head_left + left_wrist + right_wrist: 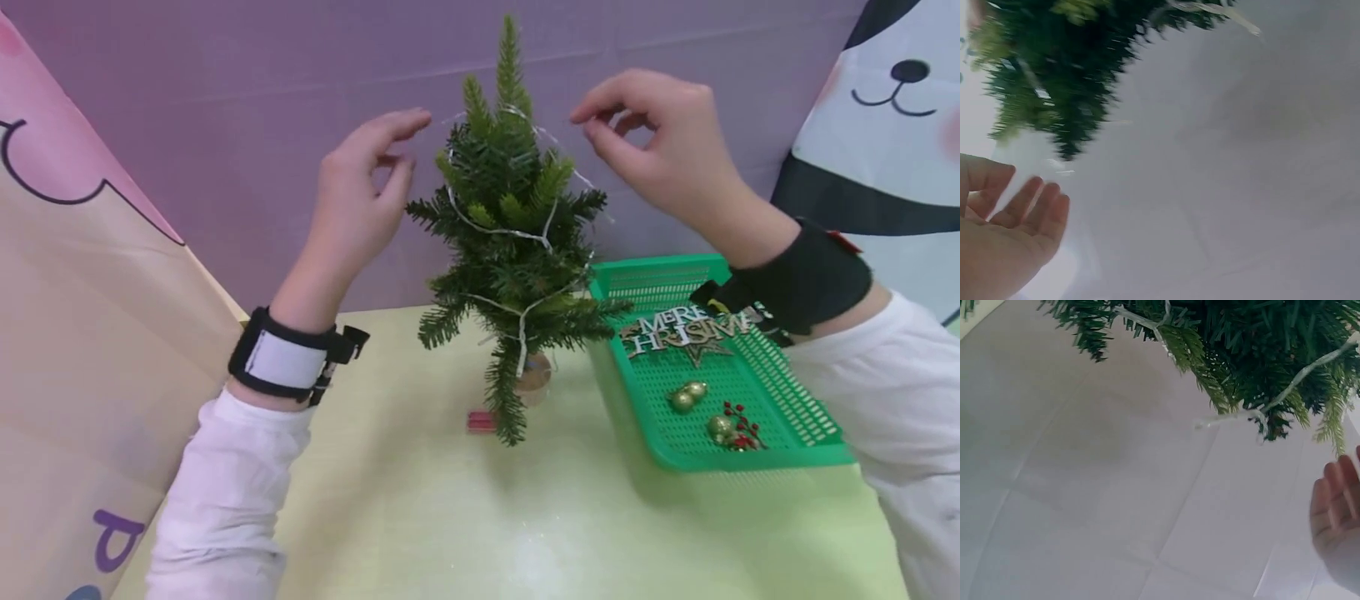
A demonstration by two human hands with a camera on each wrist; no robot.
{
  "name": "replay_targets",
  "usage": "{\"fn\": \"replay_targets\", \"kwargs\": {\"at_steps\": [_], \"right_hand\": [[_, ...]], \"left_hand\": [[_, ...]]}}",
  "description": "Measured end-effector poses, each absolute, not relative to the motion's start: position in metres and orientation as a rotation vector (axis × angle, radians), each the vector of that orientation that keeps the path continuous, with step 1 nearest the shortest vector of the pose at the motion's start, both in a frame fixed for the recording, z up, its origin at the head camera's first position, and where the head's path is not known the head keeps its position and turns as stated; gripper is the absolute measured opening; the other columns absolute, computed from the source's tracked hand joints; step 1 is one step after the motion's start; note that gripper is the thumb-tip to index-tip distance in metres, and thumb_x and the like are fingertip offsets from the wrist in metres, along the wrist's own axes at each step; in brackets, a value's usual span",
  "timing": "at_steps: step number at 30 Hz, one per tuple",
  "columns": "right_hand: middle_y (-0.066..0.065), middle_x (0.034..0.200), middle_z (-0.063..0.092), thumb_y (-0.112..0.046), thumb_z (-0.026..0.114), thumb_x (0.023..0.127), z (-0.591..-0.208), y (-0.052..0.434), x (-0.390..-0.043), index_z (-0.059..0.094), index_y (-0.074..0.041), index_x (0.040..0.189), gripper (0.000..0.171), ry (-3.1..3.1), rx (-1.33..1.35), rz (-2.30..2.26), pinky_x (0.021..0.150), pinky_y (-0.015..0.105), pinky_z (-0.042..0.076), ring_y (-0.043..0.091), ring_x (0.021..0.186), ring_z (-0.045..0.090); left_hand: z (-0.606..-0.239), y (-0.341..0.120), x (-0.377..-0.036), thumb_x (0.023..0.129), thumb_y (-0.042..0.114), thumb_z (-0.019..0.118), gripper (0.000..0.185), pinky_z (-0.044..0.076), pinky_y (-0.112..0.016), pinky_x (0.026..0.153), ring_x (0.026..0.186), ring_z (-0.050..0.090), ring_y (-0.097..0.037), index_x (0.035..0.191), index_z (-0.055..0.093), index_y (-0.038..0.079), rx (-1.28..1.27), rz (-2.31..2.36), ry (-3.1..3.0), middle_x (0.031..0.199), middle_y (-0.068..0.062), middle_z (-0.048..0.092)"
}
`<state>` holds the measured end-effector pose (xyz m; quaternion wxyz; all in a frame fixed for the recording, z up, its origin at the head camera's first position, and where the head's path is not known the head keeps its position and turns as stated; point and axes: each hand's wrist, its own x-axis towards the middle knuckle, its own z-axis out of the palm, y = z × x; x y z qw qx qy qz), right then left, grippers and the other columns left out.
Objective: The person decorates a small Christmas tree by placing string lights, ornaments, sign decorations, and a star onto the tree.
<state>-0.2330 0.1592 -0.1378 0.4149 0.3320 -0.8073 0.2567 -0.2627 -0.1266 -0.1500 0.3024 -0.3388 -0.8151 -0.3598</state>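
Note:
A small artificial Christmas tree (517,267) stands upright between my hands, with a pale wire light string (522,333) wound around its branches. My left hand (367,175) is raised left of the treetop, thumb and fingers apart and nothing visible between them. Level with the top on the other side, my right hand (667,137) has its thumb and index fingertips close together, with no held thing showing. A loose strand end (1210,422) sticks out from the branches in the right wrist view. The left wrist view shows the left fingers (1054,215) slightly bent below the branches.
A green plastic basket (652,446) at the right holds a Merry Christmas sign (686,333), gold baubles (684,397) and a red berry sprig (742,425). By the tree's round base (534,383) lies a small red item (481,422). A purple cloth (300,167) hangs behind.

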Motion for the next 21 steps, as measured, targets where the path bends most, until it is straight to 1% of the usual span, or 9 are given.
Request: {"fn": "replay_targets", "kwargs": {"at_steps": [3, 5, 8, 10, 12, 14, 15, 18, 21], "right_hand": [[0.006, 0.103, 0.069, -0.012, 0.055, 0.093, -0.142, 0.169, -0.229, 0.068, -0.004, 0.106, 0.020, -2.141, 0.655, 0.677, 0.076, 0.009, 0.045, -0.006, 0.085, 0.055], [0.006, 0.106, 0.068, -0.019, 0.053, 0.095, -0.147, 0.175, -0.227, 0.067, -0.006, 0.109, 0.024, -2.236, 0.530, 0.700, 0.073, 0.008, 0.044, -0.008, 0.081, 0.053], [0.008, 0.109, 0.067, -0.026, 0.050, 0.096, -0.158, 0.187, -0.228, 0.064, -0.008, 0.114, 0.029, -2.364, 0.430, 0.719, 0.068, 0.009, 0.043, -0.010, 0.076, 0.052], [0.009, 0.109, 0.067, -0.027, 0.050, 0.096, -0.168, 0.193, -0.229, 0.064, -0.008, 0.115, 0.030, -2.432, 0.413, 0.722, 0.065, 0.009, 0.042, -0.010, 0.073, 0.052], [0.011, 0.106, 0.068, -0.026, 0.049, 0.096, -0.178, 0.200, -0.230, 0.064, -0.008, 0.114, 0.029, -2.487, 0.420, 0.698, 0.064, 0.008, 0.042, -0.010, 0.071, 0.053], [0.011, 0.102, 0.068, -0.024, 0.050, 0.096, -0.189, 0.205, -0.228, 0.064, -0.008, 0.112, 0.027, -2.538, 0.428, 0.657, 0.063, 0.010, 0.043, -0.003, 0.072, 0.058], [0.011, 0.100, 0.068, -0.024, 0.050, 0.096, -0.194, 0.208, -0.227, 0.064, -0.008, 0.111, 0.026, -2.563, 0.431, 0.629, 0.063, 0.012, 0.044, 0.001, 0.073, 0.060], [0.011, 0.094, 0.069, -0.022, 0.051, 0.096, -0.211, 0.216, -0.223, 0.066, -0.008, 0.107, 0.023, -2.633, 0.435, 0.568, 0.059, 0.021, 0.047, 0.018, 0.073, 0.064], [0.010, 0.091, 0.069, -0.020, 0.052, 0.095, -0.228, 0.229, -0.216, 0.067, -0.008, 0.104, 0.021, -2.707, 0.423, 0.529, 0.056, 0.028, 0.046, 0.022, 0.073, 0.063]], "left_hand": [[-0.155, -0.131, -0.241, 0.094, -0.002, 0.047, 0.034, 0.043, -0.021, 0.098, 0.123, 0.050, -0.009, 0.125, 0.058, 0.005, -0.990, -0.843, -2.027, 0.133, -0.005, 0.056], [-0.162, -0.130, -0.223, 0.092, -0.006, 0.047, 0.033, 0.045, -0.025, 0.098, 0.121, 0.053, -0.019, 0.121, 0.060, 0.000, -1.071, -0.776, -1.916, 0.130, -0.011, 0.058], [-0.178, -0.125, -0.196, 0.088, -0.010, 0.050, 0.029, 0.046, -0.030, 0.097, 0.114, 0.056, -0.029, 0.115, 0.061, -0.006, -1.195, -0.716, -1.776, 0.121, -0.019, 0.061], [-0.193, -0.120, -0.180, 0.085, -0.010, 0.054, 0.028, 0.047, -0.030, 0.095, 0.109, 0.058, -0.031, 0.111, 0.062, -0.006, -1.258, -0.704, -1.746, 0.117, -0.020, 0.062], [-0.209, -0.116, -0.168, 0.085, -0.007, 0.056, 0.026, 0.046, -0.033, 0.097, 0.108, 0.059, -0.030, 0.110, 0.063, -0.006, -1.322, -0.676, -1.754, 0.114, -0.019, 0.063], [-0.229, -0.112, -0.160, 0.088, -0.002, 0.056, 0.024, 0.046, -0.034, 0.097, 0.107, 0.060, -0.029, 0.110, 0.064, -0.005, -1.361, -0.635, -1.775, 0.112, -0.018, 0.065], [-0.239, -0.111, -0.157, 0.088, -0.001, 0.055, 0.023, 0.048, -0.034, 0.094, 0.104, 0.061, -0.028, 0.109, 0.064, -0.004, -1.361, -0.631, -1.784, 0.110, -0.017, 0.065], [-0.274, -0.113, -0.159, 0.090, 0.002, 0.051, 0.018, 0.051, -0.033, 0.083, 0.092, 0.062, -0.024, 0.102, 0.065, -0.002, -1.296, -0.692, -1.796, 0.098, -0.013, 0.066], [-0.310, -0.119, -0.171, 0.087, -0.001, 0.050, 0.014, 0.052, -0.030, 0.071, 0.079, 0.059, -0.021, 0.094, 0.062, -0.001, -1.149, -0.819, -1.909, 0.087, -0.010, 0.063]]}}
